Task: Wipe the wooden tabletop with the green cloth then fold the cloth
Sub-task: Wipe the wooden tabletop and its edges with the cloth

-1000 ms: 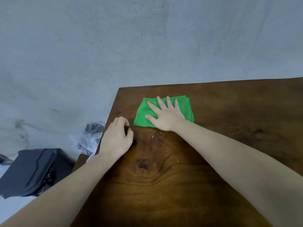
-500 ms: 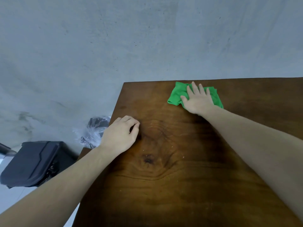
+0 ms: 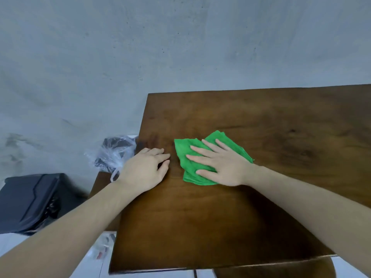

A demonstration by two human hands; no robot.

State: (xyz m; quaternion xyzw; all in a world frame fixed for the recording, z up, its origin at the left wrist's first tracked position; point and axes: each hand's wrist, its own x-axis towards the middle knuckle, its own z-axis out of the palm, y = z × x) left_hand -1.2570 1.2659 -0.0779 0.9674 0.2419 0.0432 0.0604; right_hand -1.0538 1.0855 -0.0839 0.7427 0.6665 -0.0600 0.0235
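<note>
The green cloth lies crumpled flat on the dark wooden tabletop, left of its middle. My right hand presses down on the cloth with straight, spread fingers pointing left. My left hand rests on the tabletop near its left edge, just left of the cloth, with loosely bent fingers and nothing in it. A narrow strip of bare wood separates the left fingertips from the cloth.
A grey wall rises behind the table. Left of the table, below its edge, sit a clear plastic bag with something dark inside and a black case. The table's near edge runs along the bottom.
My right hand has drawn the cloth from the far edge back toward me and to the left, close to my left hand. The left hand has stayed in place.
</note>
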